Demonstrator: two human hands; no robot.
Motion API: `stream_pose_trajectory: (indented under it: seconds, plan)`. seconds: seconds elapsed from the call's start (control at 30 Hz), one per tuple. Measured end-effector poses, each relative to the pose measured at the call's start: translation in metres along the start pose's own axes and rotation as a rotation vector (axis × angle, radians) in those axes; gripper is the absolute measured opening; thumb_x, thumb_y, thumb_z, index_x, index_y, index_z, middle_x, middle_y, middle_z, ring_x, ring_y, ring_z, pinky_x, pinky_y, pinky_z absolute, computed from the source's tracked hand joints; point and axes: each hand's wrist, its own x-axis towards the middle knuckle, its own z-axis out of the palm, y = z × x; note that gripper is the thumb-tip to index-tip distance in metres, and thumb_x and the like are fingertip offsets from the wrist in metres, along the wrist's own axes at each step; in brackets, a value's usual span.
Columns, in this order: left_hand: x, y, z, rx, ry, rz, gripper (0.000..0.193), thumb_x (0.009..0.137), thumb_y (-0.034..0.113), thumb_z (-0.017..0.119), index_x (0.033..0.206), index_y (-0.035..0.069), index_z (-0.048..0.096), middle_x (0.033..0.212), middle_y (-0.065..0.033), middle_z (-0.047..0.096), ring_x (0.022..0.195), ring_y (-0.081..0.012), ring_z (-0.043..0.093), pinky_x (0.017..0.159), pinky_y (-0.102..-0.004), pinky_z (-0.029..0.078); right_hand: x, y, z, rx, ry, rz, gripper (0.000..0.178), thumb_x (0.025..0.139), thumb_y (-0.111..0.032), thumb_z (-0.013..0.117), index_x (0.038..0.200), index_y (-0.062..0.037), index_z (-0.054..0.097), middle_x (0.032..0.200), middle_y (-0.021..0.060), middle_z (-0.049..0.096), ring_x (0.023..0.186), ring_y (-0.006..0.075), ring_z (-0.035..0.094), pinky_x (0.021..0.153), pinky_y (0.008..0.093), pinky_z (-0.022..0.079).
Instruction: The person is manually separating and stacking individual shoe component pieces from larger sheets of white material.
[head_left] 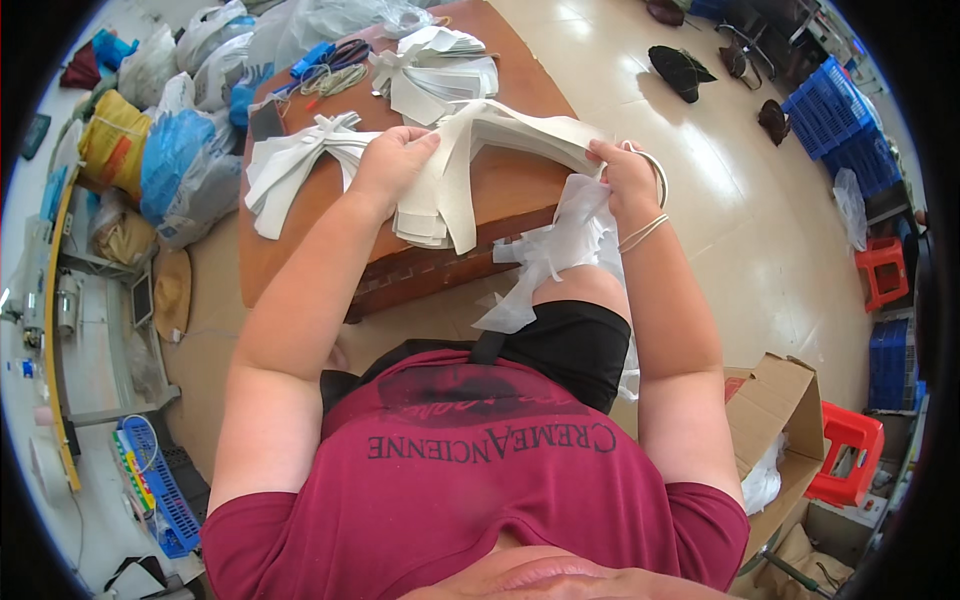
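Before me, over the near edge of a brown wooden table (335, 215), I hold curved cream cut pieces (465, 150) that look like stiff fabric or interfacing. My left hand (398, 165) is closed, pinching the left part of the top piece. My right hand (628, 178) grips the long arched right end, with bands around its wrist. Several layers of the same material are stacked under the piece, their ends overhanging the table edge. Below my right hand, thin white translucent sheets (570, 235) hang down onto my lap.
More cream pieces lie fanned in a left pile (305, 165) and a far pile (440, 75). A blue tool (315, 60) and cords sit at the table's back left. Stuffed bags (190, 165) crowd the left floor; a cardboard box (775, 430) and red stool (848, 455) stand right.
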Motion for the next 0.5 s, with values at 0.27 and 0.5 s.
stream_pose_trajectory:
  seconds: [0.27, 0.5]
  plan:
    - [-0.003, -0.012, -0.008, 0.208, 0.001, 0.004, 0.026, 0.09, 0.021, 0.065, 0.105, 0.001, 0.063, 0.092, -0.0082, 0.067, 0.078, -0.0121, 0.063, 0.068, -0.0272, 0.051, -0.011, 0.002, 0.003, -0.184, 0.024, -0.057, 0.025, 0.078, -0.016, 0.071, 0.069, -0.0095, 0.049, 0.068, 0.0034, 0.06, 0.057, 0.0118, 0.047, 0.051, 0.0257, 0.038]
    - [-0.001, -0.02, -0.007, 0.368, 0.002, 0.045, 0.031, 0.084, 0.027, 0.067, 0.106, 0.006, 0.067, 0.092, -0.0116, 0.069, 0.084, -0.0186, 0.065, 0.077, -0.0304, 0.05, -0.009, 0.004, 0.001, -0.566, 0.117, -0.171, 0.03, 0.079, -0.026, 0.067, 0.094, -0.0001, 0.066, 0.083, 0.0111, 0.066, 0.078, 0.0214, 0.063, 0.068, 0.0339, 0.049]
